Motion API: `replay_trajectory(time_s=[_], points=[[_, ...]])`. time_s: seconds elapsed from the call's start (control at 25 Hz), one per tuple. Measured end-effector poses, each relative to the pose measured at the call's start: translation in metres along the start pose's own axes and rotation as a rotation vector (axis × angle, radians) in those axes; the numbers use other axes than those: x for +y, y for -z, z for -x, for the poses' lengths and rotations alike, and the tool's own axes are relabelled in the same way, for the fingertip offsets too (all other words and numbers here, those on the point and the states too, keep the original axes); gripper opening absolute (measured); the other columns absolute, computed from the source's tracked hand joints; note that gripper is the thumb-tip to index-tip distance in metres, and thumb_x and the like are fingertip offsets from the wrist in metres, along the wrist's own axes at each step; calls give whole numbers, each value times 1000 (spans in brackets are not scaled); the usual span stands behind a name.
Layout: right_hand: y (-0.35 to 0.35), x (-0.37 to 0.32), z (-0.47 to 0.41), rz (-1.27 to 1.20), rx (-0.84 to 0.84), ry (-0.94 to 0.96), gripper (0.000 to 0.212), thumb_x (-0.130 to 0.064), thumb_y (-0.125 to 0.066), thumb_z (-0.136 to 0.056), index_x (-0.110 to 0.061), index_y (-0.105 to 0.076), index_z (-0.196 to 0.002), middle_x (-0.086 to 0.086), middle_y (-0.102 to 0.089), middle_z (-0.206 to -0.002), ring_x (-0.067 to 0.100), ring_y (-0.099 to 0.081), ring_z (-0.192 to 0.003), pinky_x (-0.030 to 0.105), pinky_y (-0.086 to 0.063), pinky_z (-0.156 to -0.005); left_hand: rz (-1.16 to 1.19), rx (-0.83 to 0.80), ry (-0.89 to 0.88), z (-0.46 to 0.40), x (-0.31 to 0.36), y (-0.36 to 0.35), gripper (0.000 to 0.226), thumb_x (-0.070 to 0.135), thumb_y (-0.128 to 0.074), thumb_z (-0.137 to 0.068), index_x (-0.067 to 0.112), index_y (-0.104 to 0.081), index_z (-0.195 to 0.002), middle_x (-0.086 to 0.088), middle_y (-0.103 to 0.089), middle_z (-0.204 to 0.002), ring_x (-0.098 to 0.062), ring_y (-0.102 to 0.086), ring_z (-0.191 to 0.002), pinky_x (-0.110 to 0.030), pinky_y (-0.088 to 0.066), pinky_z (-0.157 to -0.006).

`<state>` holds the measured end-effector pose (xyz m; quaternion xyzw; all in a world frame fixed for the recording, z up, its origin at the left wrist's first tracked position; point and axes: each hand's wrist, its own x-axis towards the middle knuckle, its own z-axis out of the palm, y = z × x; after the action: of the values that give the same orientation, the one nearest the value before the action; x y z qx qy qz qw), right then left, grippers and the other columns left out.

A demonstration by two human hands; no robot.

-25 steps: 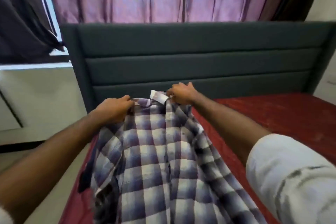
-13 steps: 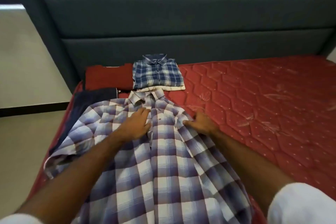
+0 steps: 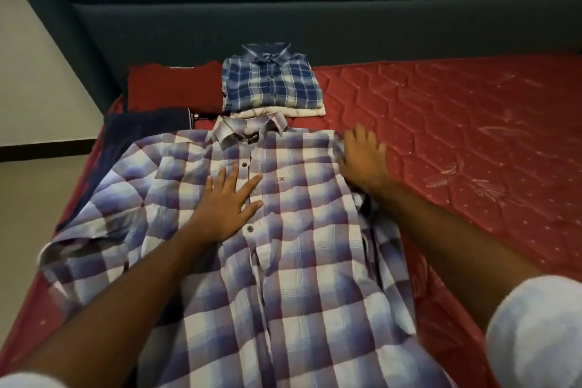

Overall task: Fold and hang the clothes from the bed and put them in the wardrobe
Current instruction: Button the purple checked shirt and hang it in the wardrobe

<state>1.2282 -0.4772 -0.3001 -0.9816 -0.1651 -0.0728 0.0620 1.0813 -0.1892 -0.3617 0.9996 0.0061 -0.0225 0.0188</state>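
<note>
A purple-and-white checked button-up shirt [image 3: 293,230] lies spread face up on the red quilted mattress [image 3: 456,135]. The left hand [image 3: 226,201] presses flat on its chest, fingers splayed. The right hand [image 3: 362,161], fingers straight, rests on the shirt's right shoulder. A folded blue plaid shirt [image 3: 271,82] sits just beyond the collar.

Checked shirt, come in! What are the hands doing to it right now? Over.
Left hand flat on checked shirt, fingers spread. Right hand open at its right shoulder. Shirt spread front-up, unfolded, on red mattress. Folded blue plaid shirt beyond collar, clear.
</note>
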Motion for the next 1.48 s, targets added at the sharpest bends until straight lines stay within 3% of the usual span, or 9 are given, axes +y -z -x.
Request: replay_trajectory(time_s=[0.16,0.36,0.48,0.64,0.72,0.84,1.12,1.32,1.48], points=[[16,-27,112,-212,-72,241,29,-31,-55,-98,-23,-55,-125,2,-48,-133,27,-45,-120,48,-40,-100,-24,-143,58,12,27,25,67,68,-6,-98,42,0,-159,-12,12,-169,-42,6,-155,-65,-4,-119],[52,-10,207,-347,29,-89,42,-37,-62,-94,-20,-47,-130,2,-41,-134,26,-41,-120,43,-40,-100,81,16,-250,96,92,44,36,31,-47,-105,26,-51,-140,-9,-41,-153,-34,-47,-136,-48,-38,-115],[47,14,221,-630,-138,-488,64,-50,-78,-79,-17,-47,-124,4,-51,-131,23,-51,-119,48,-49,-99,208,-139,-220,122,110,45,46,37,-39,-107,21,-39,-150,-7,-39,-155,-26,-47,-133,-38,-38,-114],[53,38,213,-1211,-347,-575,19,-3,-71,-83,2,-66,-101,20,-71,-106,33,-68,-96,42,-61,-79,128,-224,-155,133,107,32,58,51,-29,-105,30,-16,-158,-4,-11,-169,-30,-27,-151,-47,-29,-122],[74,69,199,-1041,-82,-655,29,5,-57,-90,11,-57,-118,20,-63,-109,32,-61,-98,29,-51,-71,113,-226,-152,130,108,33,56,48,-32,-106,30,-18,-157,-5,-14,-169,-31,-30,-149,-47,-32,-121],[108,105,197,-528,240,-664,54,-11,-58,-89,1,-40,-138,24,-44,-139,41,-45,-129,45,-41,-103,109,-201,-137,128,116,41,53,43,-39,-106,26,-27,-155,-5,-23,-166,-31,-36,-145,-46,-35,-118],[92,4,312,-397,-672,158,79,-63,-65,-88,-42,-26,-153,4,-28,-161,32,-40,-141,47,-43,-114,217,-130,-21,169,129,49,50,38,-44,-105,20,-32,-151,-7,-35,-159,-30,-43,-138,-54,-36,-116],[96,2,307,-656,-628,-47,62,-3,-66,-94,-31,-47,-146,4,-51,-148,26,-59,-124,35,-60,-91,634,-108,25,211,143,63,49,32,-53,-104,23,-35,-148,1,-46,-151,-23,-50,-132,-43,-46,-109],[116,4,312,131,-459,61,54,-33,-71,-91,-26,-49,-140,10,-32,-155,35,-37,-138,54,-37,-113,403,-260,-113,227,140,54,37,36,-69,-93,26,-50,-123,2,-60,-123,-12,-59,-99,-29,-57,-91]])
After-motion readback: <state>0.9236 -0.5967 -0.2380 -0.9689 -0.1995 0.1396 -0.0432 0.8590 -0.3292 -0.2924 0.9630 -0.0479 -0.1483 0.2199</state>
